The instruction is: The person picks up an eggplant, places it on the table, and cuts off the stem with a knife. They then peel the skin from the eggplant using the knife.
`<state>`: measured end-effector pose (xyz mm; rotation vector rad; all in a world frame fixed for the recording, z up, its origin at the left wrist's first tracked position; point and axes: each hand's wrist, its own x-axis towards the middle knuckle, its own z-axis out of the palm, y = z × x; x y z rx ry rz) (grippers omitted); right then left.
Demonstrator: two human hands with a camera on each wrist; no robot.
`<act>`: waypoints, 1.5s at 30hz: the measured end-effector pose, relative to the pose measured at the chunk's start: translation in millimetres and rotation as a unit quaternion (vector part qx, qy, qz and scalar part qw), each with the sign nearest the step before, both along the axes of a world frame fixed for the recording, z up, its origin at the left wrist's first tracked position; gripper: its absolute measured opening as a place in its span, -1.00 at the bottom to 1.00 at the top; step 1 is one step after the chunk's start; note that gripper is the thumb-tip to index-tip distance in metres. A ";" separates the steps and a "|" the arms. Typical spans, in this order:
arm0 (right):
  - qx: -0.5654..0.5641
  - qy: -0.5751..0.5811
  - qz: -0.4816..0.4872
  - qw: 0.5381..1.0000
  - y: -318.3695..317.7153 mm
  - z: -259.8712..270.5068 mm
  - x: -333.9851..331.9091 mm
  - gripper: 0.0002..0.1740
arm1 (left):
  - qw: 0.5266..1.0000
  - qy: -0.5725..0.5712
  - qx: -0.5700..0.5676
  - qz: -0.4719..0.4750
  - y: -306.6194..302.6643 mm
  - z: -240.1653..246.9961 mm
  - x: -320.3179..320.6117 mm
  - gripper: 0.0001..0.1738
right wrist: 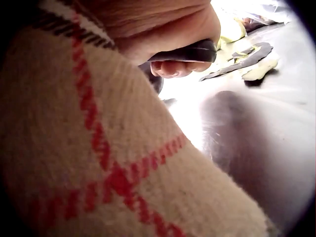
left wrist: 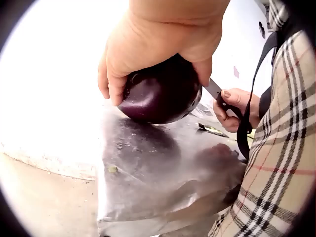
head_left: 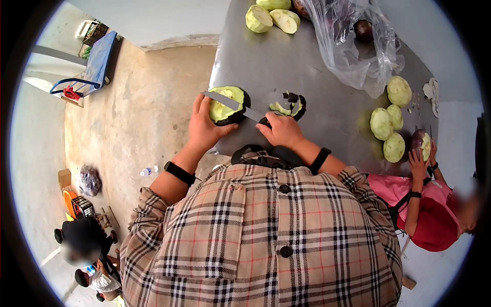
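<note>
My left hand (head_left: 204, 125) grips a round, dark purple eggplant (left wrist: 160, 94) at the near left part of the metal table. Its upward face is peeled to pale green flesh, while glossy skin still covers the sides and underside. In my right hand (head_left: 284, 131) is a knife (head_left: 223, 100), its black handle (right wrist: 190, 53) wrapped by the fingers. The blade reaches leftward across the pale face, its tip close to the left fingers. Curled strips of dark peel (head_left: 298, 108) lie on the table just beyond the right hand.
Peeled eggplants (head_left: 258, 19) sit at the far edge, beside a clear plastic bag (head_left: 353, 61) with dark eggplants. More peeled ones (head_left: 382, 124) are at the right, where another person's hands (head_left: 418, 162) hold a partly peeled eggplant. The table's left edge (head_left: 214, 64) drops to the floor.
</note>
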<state>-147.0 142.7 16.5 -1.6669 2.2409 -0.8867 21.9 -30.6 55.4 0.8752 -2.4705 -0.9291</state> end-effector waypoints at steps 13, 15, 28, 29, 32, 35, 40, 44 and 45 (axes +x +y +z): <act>-0.015 0.013 0.001 1.000 -12.7 2.7 0.9 -0.55 | 0.999 0.043 0.028 -0.014 -6.9 -5.0 7.4 0.01; -0.003 0.023 -0.017 1.000 -12.4 -3.4 -3.3 -0.56 | 0.999 0.043 0.027 -0.012 -8.2 -7.3 8.6 0.02; 0.013 -0.027 -0.035 0.999 -2.1 -3.4 -15.4 -0.56 | 0.990 0.050 0.107 -0.079 -29.6 -6.9 17.5 0.06; 0.015 -0.029 -0.031 0.999 -1.4 -1.9 -15.8 -0.56 | 0.988 0.053 0.112 -0.089 -31.5 -5.9 17.1 0.06; -0.009 -0.053 -0.044 0.998 1.6 -3.5 -14.0 -0.57 | 0.984 0.065 0.100 -0.131 -35.7 2.3 14.2 0.04; 0.013 -0.110 -0.076 0.991 7.6 0.4 -16.1 -0.58 | 0.985 0.042 0.069 -0.149 -35.7 5.6 6.5 0.03; -0.026 -0.233 -0.117 0.965 23.3 13.4 -31.6 -0.66 | 0.989 0.050 0.052 -0.132 -29.6 3.2 -8.1 0.00; -0.059 -0.214 -0.154 0.963 45.5 21.2 -49.1 -0.65 | 0.992 0.033 0.035 -0.119 -23.9 7.2 -14.5 -0.01; -0.027 -0.124 -0.171 0.977 52.2 22.2 -53.6 -0.65 | 0.992 0.028 0.038 -0.116 -22.0 8.2 -16.7 -0.01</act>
